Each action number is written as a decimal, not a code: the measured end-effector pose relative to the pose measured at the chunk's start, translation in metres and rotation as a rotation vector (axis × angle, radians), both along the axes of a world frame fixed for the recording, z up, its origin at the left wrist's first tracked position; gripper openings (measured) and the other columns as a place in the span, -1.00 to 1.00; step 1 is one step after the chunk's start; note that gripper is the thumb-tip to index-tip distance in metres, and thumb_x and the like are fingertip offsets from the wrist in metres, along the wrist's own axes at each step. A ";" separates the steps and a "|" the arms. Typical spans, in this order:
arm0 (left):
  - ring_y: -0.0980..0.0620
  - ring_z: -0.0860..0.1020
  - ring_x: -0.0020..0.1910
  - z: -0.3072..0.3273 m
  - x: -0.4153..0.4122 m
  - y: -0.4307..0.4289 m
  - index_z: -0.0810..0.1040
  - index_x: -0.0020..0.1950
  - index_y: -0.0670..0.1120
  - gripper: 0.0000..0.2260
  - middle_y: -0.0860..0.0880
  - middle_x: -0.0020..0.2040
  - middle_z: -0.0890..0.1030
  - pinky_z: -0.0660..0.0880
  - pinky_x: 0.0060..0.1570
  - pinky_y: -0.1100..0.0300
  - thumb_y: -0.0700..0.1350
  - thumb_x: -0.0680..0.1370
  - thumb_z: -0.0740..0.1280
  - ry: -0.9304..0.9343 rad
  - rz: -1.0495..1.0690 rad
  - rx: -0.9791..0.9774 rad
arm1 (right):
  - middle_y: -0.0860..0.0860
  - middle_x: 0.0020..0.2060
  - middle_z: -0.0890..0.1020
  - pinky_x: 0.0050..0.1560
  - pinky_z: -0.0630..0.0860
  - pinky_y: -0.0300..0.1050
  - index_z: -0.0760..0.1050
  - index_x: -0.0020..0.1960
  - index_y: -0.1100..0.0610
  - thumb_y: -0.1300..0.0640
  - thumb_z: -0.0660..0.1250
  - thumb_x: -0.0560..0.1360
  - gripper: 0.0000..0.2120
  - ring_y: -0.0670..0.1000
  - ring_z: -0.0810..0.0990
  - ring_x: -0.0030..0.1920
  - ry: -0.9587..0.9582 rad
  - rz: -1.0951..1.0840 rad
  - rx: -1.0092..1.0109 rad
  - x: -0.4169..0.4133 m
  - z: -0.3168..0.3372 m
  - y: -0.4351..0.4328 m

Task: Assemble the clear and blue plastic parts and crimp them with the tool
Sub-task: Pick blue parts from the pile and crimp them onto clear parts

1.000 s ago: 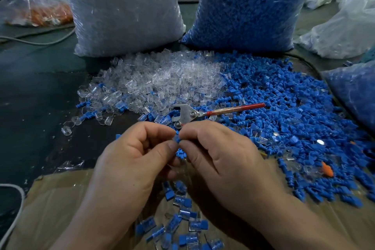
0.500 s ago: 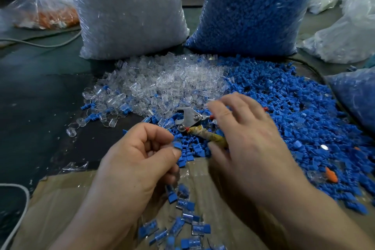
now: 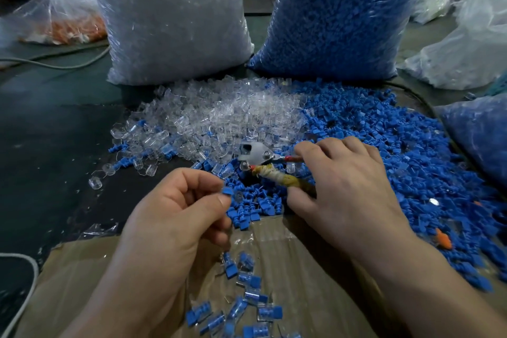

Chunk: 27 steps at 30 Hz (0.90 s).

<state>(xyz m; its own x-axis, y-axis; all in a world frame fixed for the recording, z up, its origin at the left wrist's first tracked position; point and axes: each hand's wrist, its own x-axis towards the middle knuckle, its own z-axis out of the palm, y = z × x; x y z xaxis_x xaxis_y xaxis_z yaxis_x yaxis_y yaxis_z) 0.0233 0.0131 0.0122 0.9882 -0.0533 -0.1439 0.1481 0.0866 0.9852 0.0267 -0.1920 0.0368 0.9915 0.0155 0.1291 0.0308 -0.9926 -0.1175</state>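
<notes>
My left hand (image 3: 175,217) pinches a small joined clear and blue piece (image 3: 228,191) between thumb and forefinger, held up over the table. My right hand (image 3: 343,189) closes on the handles of the crimping tool (image 3: 258,155): its thumb lies under the yellow taped handle (image 3: 277,176) and its fingers curl over the red handle (image 3: 292,158). The tool's metal head points left and lies on the parts. A pile of clear parts (image 3: 219,118) lies behind it, and a pile of blue parts (image 3: 397,151) spreads to the right.
Several assembled pieces (image 3: 247,299) lie on the cardboard (image 3: 82,282) between my forearms. A big bag of clear parts (image 3: 170,16) and a big bag of blue parts (image 3: 337,14) stand behind the piles. More bags lie right and far left. A white cable (image 3: 24,282) curves at the lower left.
My right hand left the piece, reached forward to the tool and took its handles. My left hand kept hold of the piece.
</notes>
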 end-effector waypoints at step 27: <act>0.02 0.63 -0.32 -0.005 0.014 0.020 0.66 -0.14 0.02 -0.82 -0.03 -0.30 0.66 0.58 -0.38 0.25 -0.26 0.53 0.39 -0.035 0.104 -0.011 | -0.07 0.07 0.52 0.12 0.38 0.10 0.37 0.30 -0.07 -0.32 0.17 0.47 -0.50 0.08 0.39 0.07 0.178 0.238 -0.148 -0.014 0.003 0.022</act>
